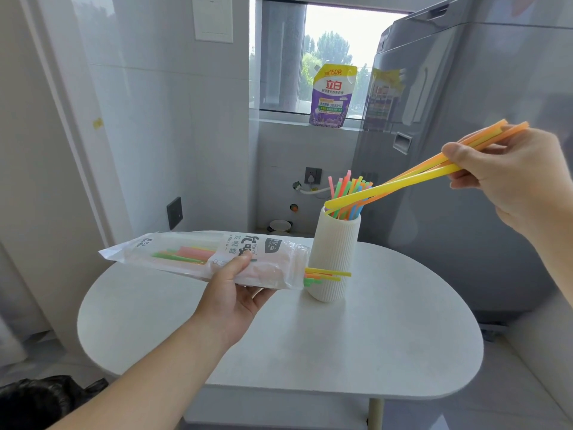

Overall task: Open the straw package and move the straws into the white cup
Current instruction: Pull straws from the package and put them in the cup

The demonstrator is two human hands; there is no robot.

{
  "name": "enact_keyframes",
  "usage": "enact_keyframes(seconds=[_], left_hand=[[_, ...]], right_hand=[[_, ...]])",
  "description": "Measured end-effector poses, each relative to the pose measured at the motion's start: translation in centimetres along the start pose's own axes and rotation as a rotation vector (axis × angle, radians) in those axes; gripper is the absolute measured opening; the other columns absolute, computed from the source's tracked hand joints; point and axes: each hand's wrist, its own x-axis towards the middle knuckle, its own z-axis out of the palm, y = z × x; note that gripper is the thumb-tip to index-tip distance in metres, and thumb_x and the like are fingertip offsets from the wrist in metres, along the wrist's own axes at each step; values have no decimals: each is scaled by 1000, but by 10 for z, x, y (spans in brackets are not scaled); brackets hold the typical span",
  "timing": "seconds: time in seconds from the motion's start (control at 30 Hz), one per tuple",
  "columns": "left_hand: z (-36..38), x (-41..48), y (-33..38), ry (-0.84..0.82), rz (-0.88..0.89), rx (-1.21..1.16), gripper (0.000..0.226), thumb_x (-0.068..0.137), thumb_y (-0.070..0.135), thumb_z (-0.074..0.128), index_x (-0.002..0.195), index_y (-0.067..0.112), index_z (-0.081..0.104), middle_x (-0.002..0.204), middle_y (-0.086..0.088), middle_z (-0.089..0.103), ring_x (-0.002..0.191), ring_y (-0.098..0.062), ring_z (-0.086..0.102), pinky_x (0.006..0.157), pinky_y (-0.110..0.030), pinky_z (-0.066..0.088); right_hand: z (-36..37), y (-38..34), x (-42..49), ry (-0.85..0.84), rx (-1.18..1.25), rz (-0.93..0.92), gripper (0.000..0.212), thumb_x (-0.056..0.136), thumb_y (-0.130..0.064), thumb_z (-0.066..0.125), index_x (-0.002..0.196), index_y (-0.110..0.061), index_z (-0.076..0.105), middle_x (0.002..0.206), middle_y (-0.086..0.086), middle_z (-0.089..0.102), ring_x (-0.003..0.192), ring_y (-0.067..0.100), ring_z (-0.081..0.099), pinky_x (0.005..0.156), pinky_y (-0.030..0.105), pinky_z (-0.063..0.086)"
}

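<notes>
"Straw" on straw package (217, 259), "立白", "150克" on pouch (333, 97)

A home laundry corner. A grey machine (449, 181), probably a washer, stands by the window (335, 41); a detergent pouch (333, 97) sits on the sill (279, 121), a tap (297, 185) and socket (313, 175) on the wall (279, 156) below.

The left hand (231, 293), palm up, grips the straw package (198, 252) left of the white cup (333, 252); the right hand (508, 178) pinches straws (403, 181) above its right.
</notes>
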Motion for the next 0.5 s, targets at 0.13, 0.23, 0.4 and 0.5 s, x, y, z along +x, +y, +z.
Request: enact_keyframes(seconds=[0.13, 0.23, 0.4, 0.5], left_hand=[[0, 0, 0, 0, 5, 2, 32, 95, 12, 64, 127, 17, 62, 99, -8, 79, 81, -22, 77, 62, -39, 64], [0, 0, 0, 0, 1, 1, 33, 95, 12, 63, 128, 17, 63, 100, -8, 79, 81, -22, 78, 62, -39, 64], [1, -1, -1, 0, 7, 1, 37, 95, 11, 63, 132, 16, 61, 102, -8, 79, 81, -22, 78, 62, -39, 64], [2, -2, -1, -1, 4, 1, 35, 96, 11, 62, 131, 16, 62, 101, -8, 79, 82, -22, 78, 63, -39, 64]], right_hand=[[-1, -2, -1, -12, 6, -6, 17, 83, -28, 81, 86, -16, 70, 84, 8, 75, 70, 25, 74, 75, 39, 61], [-1, -4, -2, -20, -3, -12, 15, 83, -28, 81, 84, -17, 70, 83, 7, 75, 72, 26, 74, 71, 37, 62], [2, -3, -2, -29, -29, 6, 16, 83, -27, 81, 83, -15, 70, 81, 8, 74, 69, 24, 73, 69, 36, 63], [9, -7, 0, -82, -52, 10, 14, 84, -25, 80, 83, -14, 71, 82, 10, 74, 67, 23, 71, 68, 35, 62]])
